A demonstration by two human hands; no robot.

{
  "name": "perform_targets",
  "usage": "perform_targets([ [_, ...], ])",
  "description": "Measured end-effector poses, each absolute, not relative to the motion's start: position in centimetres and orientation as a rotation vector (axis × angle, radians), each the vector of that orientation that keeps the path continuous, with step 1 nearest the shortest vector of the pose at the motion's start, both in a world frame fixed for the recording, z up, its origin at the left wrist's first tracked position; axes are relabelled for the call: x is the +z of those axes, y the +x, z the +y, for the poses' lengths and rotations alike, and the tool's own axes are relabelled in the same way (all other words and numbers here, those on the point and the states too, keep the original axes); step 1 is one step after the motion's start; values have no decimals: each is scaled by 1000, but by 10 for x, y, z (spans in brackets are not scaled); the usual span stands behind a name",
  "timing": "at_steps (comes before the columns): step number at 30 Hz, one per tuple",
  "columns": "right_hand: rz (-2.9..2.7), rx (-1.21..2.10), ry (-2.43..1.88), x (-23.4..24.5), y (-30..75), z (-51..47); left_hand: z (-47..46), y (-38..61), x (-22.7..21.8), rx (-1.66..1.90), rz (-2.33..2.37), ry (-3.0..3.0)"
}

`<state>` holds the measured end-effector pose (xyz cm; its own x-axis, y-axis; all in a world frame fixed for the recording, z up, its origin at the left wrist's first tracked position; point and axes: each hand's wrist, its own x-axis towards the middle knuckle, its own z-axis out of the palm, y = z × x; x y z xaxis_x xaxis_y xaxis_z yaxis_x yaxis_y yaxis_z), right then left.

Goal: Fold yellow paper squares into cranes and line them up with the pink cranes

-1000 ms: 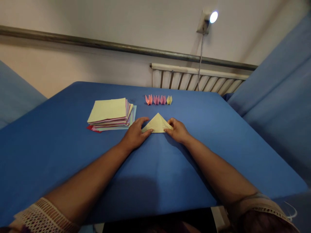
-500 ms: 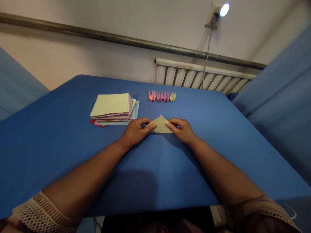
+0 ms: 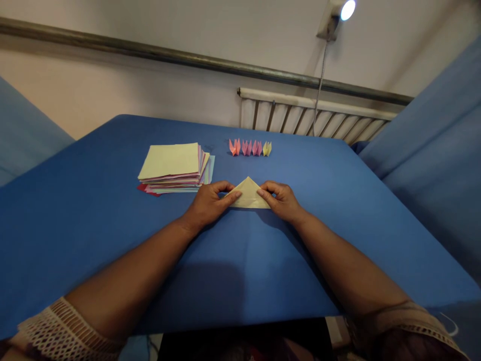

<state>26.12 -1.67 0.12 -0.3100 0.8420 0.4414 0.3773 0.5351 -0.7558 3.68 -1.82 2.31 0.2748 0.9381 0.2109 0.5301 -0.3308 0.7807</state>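
Note:
A pale yellow paper folded into a triangle (image 3: 248, 195) lies on the blue table (image 3: 240, 260), its tip pointing away from me. My left hand (image 3: 207, 203) pinches its left corner with curled fingers. My right hand (image 3: 282, 200) pinches the right corner the same way. Both hands rest on the table at the paper's ends.
A stack of coloured square sheets (image 3: 173, 168), pale yellow on top, sits to the left of my hands. A row of small folded paper pieces (image 3: 250, 148), pink and one yellow, stands behind the triangle. A radiator (image 3: 311, 118) and a lamp (image 3: 336, 15) are beyond the far edge.
Both hands have gone from lying flat on the triangle's lower corners to pinching them with curled fingers. The view has shifted slightly.

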Motion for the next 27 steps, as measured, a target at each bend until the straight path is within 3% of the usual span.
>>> perform_targets([
  [27, -1592, 899, -1160, -14, 259, -7, -9, 34, 19, 817, 1385, 1883],
])
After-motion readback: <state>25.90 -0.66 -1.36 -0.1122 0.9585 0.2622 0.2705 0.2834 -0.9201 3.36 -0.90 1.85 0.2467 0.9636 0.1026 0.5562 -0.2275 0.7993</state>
